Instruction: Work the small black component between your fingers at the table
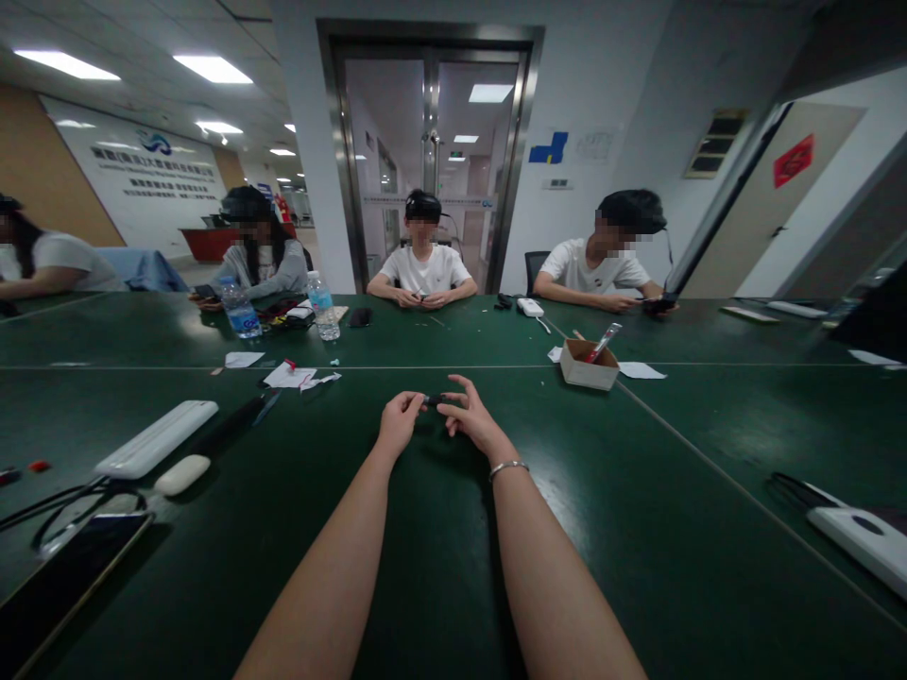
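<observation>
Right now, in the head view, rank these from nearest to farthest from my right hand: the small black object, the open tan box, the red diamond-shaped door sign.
From your right hand:
1. Small black object: immediately to its left.
2. Open tan box: to the right, farther forward.
3. Red diamond-shaped door sign: far right, beyond the green table.

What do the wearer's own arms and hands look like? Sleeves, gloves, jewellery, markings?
Left forearm and right forearm: bare, no sleeves in view. Left hand and right hand: no gloves. A thin, silver-coloured, ring-shaped bracelet circles the right wrist; none on the left. No cables or clear markings on either arm.
</observation>
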Motion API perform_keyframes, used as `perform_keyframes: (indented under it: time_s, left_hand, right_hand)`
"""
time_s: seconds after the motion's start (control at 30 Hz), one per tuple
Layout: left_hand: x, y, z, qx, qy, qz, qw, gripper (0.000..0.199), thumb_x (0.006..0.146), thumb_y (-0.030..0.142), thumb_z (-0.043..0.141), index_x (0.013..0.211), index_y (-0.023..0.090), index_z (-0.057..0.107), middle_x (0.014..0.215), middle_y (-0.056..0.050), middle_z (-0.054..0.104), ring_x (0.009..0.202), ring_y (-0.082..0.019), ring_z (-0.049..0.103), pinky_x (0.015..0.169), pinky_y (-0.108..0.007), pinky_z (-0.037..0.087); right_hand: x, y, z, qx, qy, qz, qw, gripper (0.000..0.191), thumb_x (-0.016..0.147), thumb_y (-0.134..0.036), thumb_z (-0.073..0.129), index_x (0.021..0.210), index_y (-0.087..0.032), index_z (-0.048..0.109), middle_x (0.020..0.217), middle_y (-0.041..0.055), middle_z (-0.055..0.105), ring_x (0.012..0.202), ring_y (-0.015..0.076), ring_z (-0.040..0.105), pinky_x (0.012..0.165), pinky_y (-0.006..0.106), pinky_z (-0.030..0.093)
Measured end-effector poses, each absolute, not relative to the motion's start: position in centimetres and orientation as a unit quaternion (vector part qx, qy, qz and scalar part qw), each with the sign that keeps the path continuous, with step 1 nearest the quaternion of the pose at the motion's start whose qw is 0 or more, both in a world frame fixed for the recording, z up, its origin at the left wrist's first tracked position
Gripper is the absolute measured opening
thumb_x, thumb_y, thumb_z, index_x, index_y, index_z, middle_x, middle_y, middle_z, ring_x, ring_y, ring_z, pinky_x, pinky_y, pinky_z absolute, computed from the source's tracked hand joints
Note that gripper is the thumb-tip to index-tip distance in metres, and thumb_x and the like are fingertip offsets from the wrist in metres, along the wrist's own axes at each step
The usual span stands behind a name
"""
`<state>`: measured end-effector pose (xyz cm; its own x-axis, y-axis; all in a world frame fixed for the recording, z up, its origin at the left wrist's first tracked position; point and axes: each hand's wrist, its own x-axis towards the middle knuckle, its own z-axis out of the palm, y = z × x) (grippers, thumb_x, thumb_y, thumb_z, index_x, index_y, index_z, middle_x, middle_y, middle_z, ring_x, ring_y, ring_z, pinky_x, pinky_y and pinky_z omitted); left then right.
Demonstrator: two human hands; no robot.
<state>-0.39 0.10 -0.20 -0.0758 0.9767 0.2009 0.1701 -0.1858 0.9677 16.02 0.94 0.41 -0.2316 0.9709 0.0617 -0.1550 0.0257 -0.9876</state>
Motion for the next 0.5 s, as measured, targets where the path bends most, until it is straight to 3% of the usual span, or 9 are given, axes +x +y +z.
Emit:
perform_keyframes:
  time_s: [0.13, 0.2, 0.27, 0.33, 0.5]
  left_hand:
    - [-0.31, -0.04, 0.01, 0.562, 0.509, 0.527, 0.384, 0.032, 0.077, 0.043, 0.056, 0.089, 0.014, 0.066, 0.074, -0.005, 0.065, 0.067, -0.015, 0.056, 0.059, -0.025, 0.042]
    - [-0.31, -0.02, -0.01, 0.558, 0.511, 0.528, 0.385, 0.032, 0.077, 0.042, 0.055, 0.089, 0.014, 0.065, 0.075, -0.005, 0.065, 0.067, -0.015, 0.055, 0.058, -0.025, 0.041]
    - [-0.34, 0.07, -0.13, 0.556, 0.514, 0.529, 0.383, 0.032, 0.078, 0.042, 0.055, 0.09, 0.014, 0.065, 0.077, -0.006, 0.065, 0.067, -0.014, 0.055, 0.059, -0.025, 0.042]
    - [-0.36, 0.21, -0.28, 0.553, 0.515, 0.534, 0.38, 0.033, 0.077, 0.043, 0.056, 0.09, 0.015, 0.065, 0.078, -0.006, 0.066, 0.067, -0.014, 0.056, 0.059, -0.025, 0.042]
    - [-0.37, 0.48, -0.66, 0.556, 0.502, 0.539, 0.385, 0.036, 0.076, 0.047, 0.057, 0.09, 0.015, 0.065, 0.078, -0.006, 0.066, 0.066, -0.014, 0.057, 0.056, -0.023, 0.042]
  right_hand:
    - [15.53, 1.3, 0.22, -0.445, -0.522, 0.576, 0.444, 0.037, 0.083, -0.042, 0.055, 0.11, -0.016, 0.05, 0.07, 0.0024, 0.062, 0.039, 0.0068, 0.051, 0.033, 0.017, 0.041]
    - [15.48, 1.31, 0.14, -0.443, -0.535, 0.561, 0.451, 0.033, 0.08, -0.033, 0.06, 0.108, -0.017, 0.051, 0.073, 0.0012, 0.062, 0.038, 0.0055, 0.049, 0.033, 0.017, 0.041]
    - [15.61, 1.18, 0.15, -0.407, -0.539, 0.562, 0.477, 0.052, 0.069, -0.021, 0.07, 0.115, -0.024, 0.047, 0.09, 0.0011, 0.062, 0.045, 0.0053, 0.055, 0.037, 0.017, 0.045]
    - [15.74, 1.04, 0.2, -0.397, -0.521, 0.579, 0.485, 0.06, 0.067, -0.021, 0.072, 0.119, -0.027, 0.044, 0.096, 0.0012, 0.06, 0.051, 0.0065, 0.059, 0.041, 0.018, 0.048]
    - [15.59, 1.19, 0.05, -0.429, -0.518, 0.579, 0.461, 0.025, 0.083, -0.034, 0.057, 0.1, -0.016, 0.055, 0.073, 0.0034, 0.063, 0.044, 0.0078, 0.055, 0.037, 0.018, 0.044]
